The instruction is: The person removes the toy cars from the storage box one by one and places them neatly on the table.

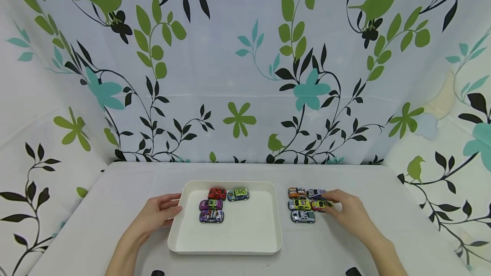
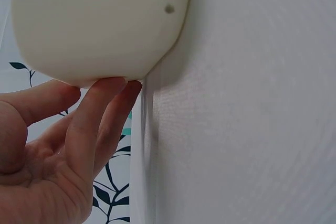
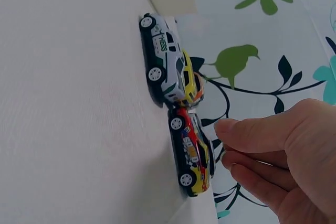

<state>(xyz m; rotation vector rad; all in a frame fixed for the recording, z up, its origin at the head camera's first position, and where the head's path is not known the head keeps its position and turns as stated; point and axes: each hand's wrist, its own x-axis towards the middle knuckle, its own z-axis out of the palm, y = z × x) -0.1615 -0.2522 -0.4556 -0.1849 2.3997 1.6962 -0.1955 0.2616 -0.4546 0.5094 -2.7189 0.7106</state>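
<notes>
My left hand (image 1: 156, 215) grips the left rim of a white tray (image 1: 245, 242), its thumb and fingers at the edge in the left wrist view. Inside lie several toy cars: a red one (image 1: 217, 194), a green one (image 1: 238, 194) and two purple ones (image 1: 211, 205). Right of the tray, my right hand (image 1: 350, 213) hovers at a cluster of toy cars, its fingertips close to a red-and-yellow car (image 3: 190, 153). Thumb and fingers stand apart there in the right wrist view. Whether they touch a car is hard to tell.
The cluster also holds an orange car (image 1: 297, 192), a blue-silver car (image 1: 316, 194), a yellow car (image 1: 299, 205) and a white car (image 1: 303, 217). A patterned cloth (image 1: 207, 97) hangs behind the white table (image 1: 326, 250). Two dark objects (image 1: 353, 271) show at the front edge.
</notes>
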